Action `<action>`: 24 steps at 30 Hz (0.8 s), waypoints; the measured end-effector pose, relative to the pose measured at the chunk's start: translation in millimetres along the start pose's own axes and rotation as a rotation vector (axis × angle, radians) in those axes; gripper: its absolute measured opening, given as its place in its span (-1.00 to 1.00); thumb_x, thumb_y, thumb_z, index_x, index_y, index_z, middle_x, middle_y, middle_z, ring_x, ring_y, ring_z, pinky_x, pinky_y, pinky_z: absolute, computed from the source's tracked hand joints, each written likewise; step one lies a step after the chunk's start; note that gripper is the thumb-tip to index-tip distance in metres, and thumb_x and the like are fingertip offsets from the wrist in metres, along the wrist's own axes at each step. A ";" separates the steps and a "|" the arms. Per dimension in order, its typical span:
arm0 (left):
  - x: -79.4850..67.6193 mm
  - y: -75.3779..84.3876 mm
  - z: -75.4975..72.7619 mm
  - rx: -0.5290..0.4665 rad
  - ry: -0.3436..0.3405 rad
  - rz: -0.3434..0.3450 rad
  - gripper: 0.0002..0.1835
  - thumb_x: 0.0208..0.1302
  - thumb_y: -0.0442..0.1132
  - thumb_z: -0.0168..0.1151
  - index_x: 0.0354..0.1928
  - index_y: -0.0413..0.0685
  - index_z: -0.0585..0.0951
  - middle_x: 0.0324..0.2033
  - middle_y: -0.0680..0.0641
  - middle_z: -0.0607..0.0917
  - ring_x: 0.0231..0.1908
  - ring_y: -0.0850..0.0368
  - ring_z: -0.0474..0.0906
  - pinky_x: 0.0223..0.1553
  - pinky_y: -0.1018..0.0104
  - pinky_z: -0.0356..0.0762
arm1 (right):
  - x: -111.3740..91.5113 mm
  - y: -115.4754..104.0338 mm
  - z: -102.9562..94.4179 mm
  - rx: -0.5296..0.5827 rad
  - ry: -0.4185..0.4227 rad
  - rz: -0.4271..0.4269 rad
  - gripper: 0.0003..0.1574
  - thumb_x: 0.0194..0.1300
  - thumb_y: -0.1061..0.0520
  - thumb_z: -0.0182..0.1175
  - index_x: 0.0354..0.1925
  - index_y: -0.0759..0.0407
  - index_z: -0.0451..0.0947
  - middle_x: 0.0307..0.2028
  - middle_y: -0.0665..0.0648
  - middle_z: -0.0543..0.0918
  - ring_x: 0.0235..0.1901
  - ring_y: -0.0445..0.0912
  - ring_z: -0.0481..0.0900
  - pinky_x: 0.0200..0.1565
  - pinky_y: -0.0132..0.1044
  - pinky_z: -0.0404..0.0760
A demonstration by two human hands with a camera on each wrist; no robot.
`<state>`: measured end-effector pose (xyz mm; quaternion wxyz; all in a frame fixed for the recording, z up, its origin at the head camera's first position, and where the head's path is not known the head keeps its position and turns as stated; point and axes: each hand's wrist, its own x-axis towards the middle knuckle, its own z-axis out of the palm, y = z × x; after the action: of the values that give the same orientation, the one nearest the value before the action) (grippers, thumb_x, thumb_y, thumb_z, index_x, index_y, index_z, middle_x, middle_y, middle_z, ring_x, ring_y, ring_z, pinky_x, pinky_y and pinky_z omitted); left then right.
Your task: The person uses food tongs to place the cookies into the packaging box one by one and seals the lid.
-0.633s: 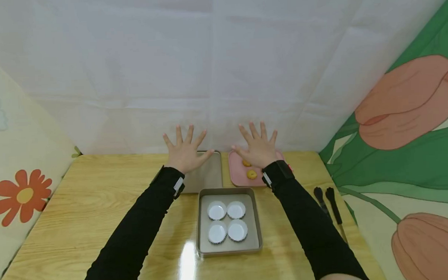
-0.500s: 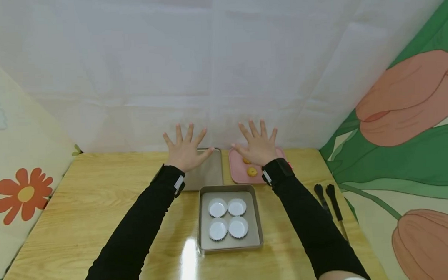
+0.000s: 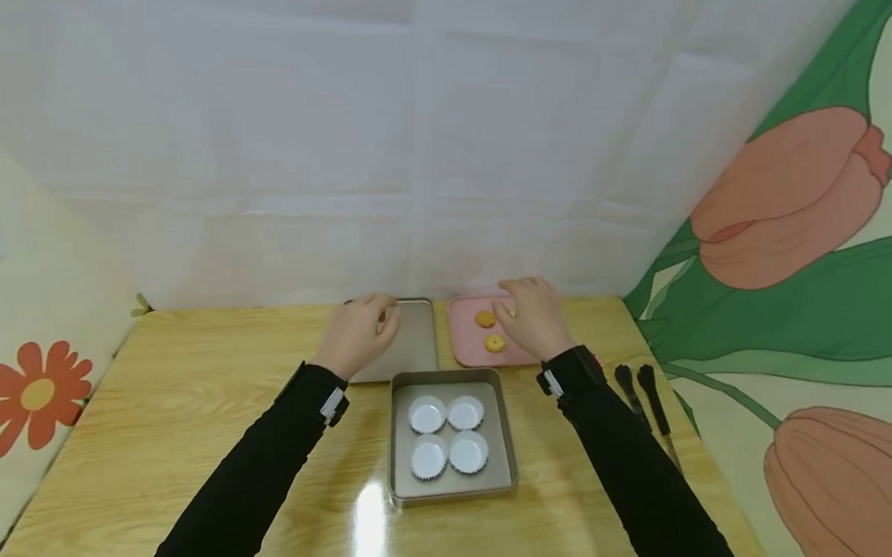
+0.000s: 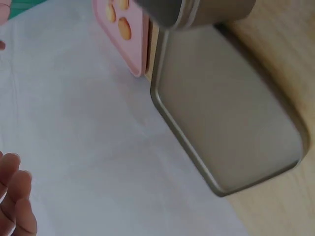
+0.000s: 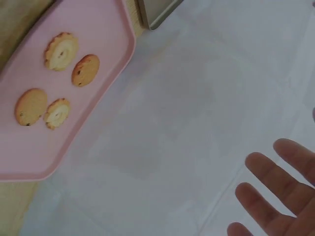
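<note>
My left hand (image 3: 359, 334) hovers over the flat metal tray (image 3: 417, 338) at the back of the table, fingers loosely bent, holding nothing. The right hand (image 3: 535, 320) is above the right part of the pink tray (image 3: 466, 354), its fingers (image 5: 275, 177) relaxed and apart in the right wrist view. On that pink tray lie several cookies (image 5: 30, 106), some plain and round, others with a pale center and ridged edge. In front of both stands a deeper square baking pan (image 3: 508, 442), with several white fluted paper cups (image 3: 427, 414) set close together inside.
Two black-handled utensils (image 3: 653, 401) lie along the table's right side. A white cloth (image 3: 410, 147) hangs behind the wooden table (image 3: 197, 389). Flower-patterned cloths (image 3: 794, 205) hang at either side.
Both hands have drawn back and down from a spread-fingered pose. Their fingers have relaxed and bent, the left more so. The trays and cups have not been moved.
</note>
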<state>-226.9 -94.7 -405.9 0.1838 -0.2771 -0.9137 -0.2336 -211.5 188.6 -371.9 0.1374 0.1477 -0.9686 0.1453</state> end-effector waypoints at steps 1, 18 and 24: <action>-6.3 0.4 -0.1 -0.008 0.018 0.011 -0.70 0.30 -0.13 0.00 -0.12 -0.18 0.58 -0.39 -0.12 0.64 -0.48 0.11 0.51 -0.53 0.21 0.45 | -6.3 2.5 -0.6 0.020 0.018 0.000 -0.51 0.30 -0.04 0.04 0.03 0.29 0.49 -0.03 0.29 0.56 0.06 0.15 0.36 0.14 0.02 0.21; -133.3 19.6 25.0 -0.145 -0.044 -0.335 -0.64 0.27 -0.22 0.02 0.07 -0.22 0.43 -0.77 0.12 0.28 -0.80 0.27 0.14 -0.79 0.32 0.10 | -128.0 90.0 16.6 -0.006 0.085 0.365 -0.26 0.20 0.00 0.13 0.19 0.45 0.24 -0.01 0.55 0.38 -0.03 0.37 0.31 -0.06 0.20 0.33; -153.0 37.6 38.7 -0.238 -0.166 -0.644 -0.36 0.28 -0.03 0.05 0.27 -0.27 0.19 -0.76 0.03 0.34 -0.76 0.15 0.25 -0.77 0.24 0.19 | -155.8 115.4 28.2 0.000 -0.074 0.546 -0.06 0.22 -0.02 0.10 0.24 0.61 -0.04 0.09 0.69 0.15 0.06 0.51 0.11 0.03 0.27 0.20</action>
<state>-93.4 -110.9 -496.7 -0.0076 -0.0121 -0.9325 -0.3609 -112.3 323.3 -473.7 0.0577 -0.1135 -0.9770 0.1713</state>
